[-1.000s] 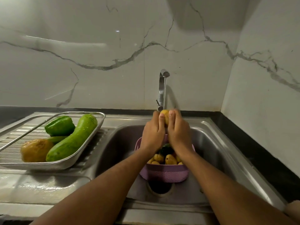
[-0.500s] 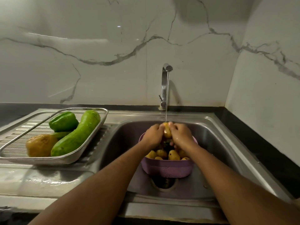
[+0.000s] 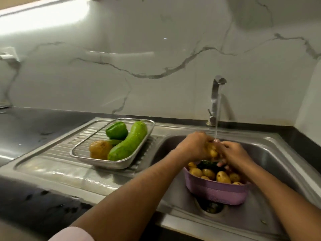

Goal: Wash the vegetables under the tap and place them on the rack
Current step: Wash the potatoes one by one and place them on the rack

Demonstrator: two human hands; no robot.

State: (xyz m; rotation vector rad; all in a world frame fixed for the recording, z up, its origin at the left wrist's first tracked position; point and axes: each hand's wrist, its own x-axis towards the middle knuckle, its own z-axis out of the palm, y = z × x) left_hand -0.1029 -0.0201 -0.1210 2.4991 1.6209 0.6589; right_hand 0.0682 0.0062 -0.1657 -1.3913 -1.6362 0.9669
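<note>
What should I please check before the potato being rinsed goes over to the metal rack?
1. Both hands, left and right, hold the small yellow potato: ok.
2. Stream from the chrome tap lands on it: ok.
3. Potato fully clean: cannot tell.
4. Free space in the steel mesh rack: ok, near its left edge.
5. Purple plastic basket sits steady in the sink: ok.

Glossy steel sink (image 3: 271, 153), seemingly plastic basket (image 3: 215, 193)

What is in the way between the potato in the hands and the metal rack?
Nothing visible blocks it. The small yellow potato only has to clear the steel sink's rim to reach the metal wire rack, which already holds vegetables.
</note>
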